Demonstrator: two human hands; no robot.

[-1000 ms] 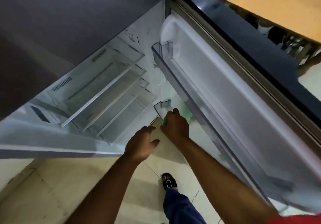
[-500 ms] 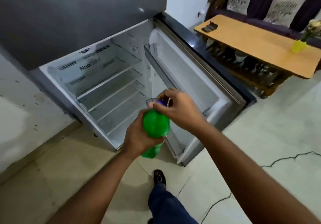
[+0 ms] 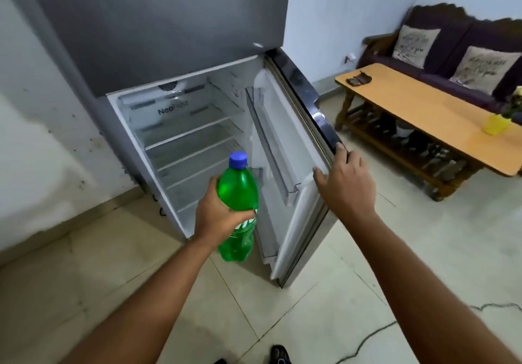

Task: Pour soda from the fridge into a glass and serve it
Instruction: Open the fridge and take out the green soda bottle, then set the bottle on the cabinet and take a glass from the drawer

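— Grey fridge (image 3: 169, 39) gaping ahead of both hands; why's the right hand (image 3: 346, 186) curled over its door (image 3: 296, 200) edge?
— To swing it shut, I'd guess. Left hand (image 3: 219, 217) grips the green soda bottle (image 3: 240, 191) upright, blue cap (image 3: 238, 160) on, just left of the right hand.

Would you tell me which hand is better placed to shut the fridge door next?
Right: the right hand holds the open fridge door by its edge; the left hand grips the soda bottle.

Seen on tiled floor (image 3: 310, 293): fridge (image 3: 158, 25) and wooden table (image 3: 423, 109), tabletop bearing dark item (image 3: 358, 79) at far end, yellow pot (image 3: 495, 124) nearer.
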